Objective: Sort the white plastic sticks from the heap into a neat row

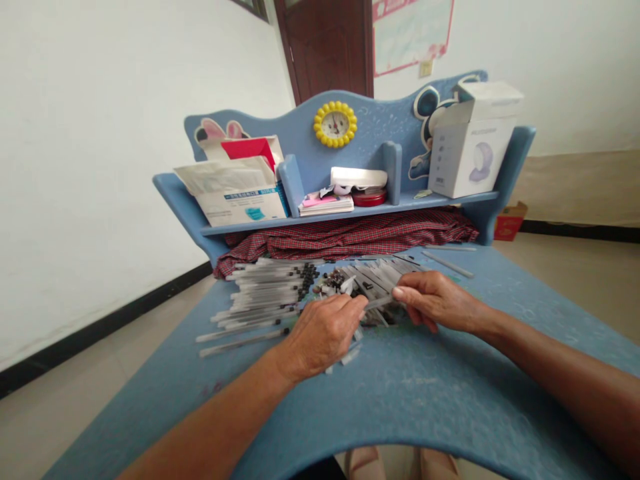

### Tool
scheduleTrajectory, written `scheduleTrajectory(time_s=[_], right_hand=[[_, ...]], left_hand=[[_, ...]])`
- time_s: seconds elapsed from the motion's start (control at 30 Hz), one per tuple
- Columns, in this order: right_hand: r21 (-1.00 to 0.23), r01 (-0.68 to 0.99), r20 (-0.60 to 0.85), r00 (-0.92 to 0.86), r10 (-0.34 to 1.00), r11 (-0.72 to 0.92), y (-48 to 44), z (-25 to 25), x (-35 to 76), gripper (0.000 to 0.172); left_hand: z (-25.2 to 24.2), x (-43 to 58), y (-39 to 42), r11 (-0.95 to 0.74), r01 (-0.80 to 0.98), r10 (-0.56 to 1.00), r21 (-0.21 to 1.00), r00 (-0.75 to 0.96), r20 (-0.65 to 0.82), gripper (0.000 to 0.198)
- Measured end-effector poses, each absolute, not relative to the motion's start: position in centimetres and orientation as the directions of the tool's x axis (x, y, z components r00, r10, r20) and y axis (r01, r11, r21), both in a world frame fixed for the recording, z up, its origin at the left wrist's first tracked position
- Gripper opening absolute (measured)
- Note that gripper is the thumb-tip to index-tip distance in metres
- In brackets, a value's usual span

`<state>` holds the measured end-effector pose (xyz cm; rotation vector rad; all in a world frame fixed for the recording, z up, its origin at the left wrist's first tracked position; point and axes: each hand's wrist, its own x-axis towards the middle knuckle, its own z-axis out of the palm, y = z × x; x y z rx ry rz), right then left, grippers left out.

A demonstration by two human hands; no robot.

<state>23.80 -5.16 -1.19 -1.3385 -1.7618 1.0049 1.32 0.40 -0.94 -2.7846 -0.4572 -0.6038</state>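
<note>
Well inside desk edge (390,439): both hands (324,331) (436,301).

On the desk (390,407), a stack of pens (263,287) lies left, small parts (333,283) centre, and loose tubes (387,272) right of those. The left hand (323,331) is before the small parts; the right hand (435,300) is to its right, a tube (380,302) between them. Behind the piles, a cloth (345,238) lies beneath the shelf (413,204). On the shelf: mask box (245,208) left, booklets (327,207) and round case (370,198) middle, carton (470,150) right. A door (327,50) stands behind.
</note>
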Motion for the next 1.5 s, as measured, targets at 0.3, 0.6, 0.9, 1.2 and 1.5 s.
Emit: scheduleTrajectory(time_s=[0.3, 0.6, 0.9, 1.2, 1.5], right_hand=[[-0.901, 0.408, 0.061, -0.211, 0.976, 0.145, -5.3, -0.85, 23.66, 0.026], [-0.909, 0.398, 0.042, -0.213, 0.976, 0.126, -5.16, -1.02, 23.72, 0.022], [-0.921, 0.374, 0.027, -0.218, 0.976, 0.109, -5.24, -0.86, 23.7, 0.02], [-0.903, 0.41, 0.039, -0.224, 0.974, 0.13, -5.18, -1.04, 23.76, 0.029], [-0.968, 0.231, 0.029, -0.278, 0.96, 0.096, -5.01, -1.24, 24.07, 0.021]], left_hand=[[-0.98, 1.35, 0.42, -0.922, 0.352, 0.252, -0.163, 0.862, 0.44, 0.025], [-1.11, 1.37, 0.26, -0.923, 0.346, 0.252, -0.169, 0.874, 0.415, 0.022], [-1.18, 1.32, 0.27, -0.931, 0.337, 0.256, -0.143, 0.878, 0.404, 0.022], [-1.17, 1.3, 0.28, -0.939, 0.333, 0.266, -0.084, 0.858, 0.439, 0.019], [-1.05, 1.27, 0.22, -0.946, 0.323, 0.303, 0.009, 0.878, 0.37, 0.021]])
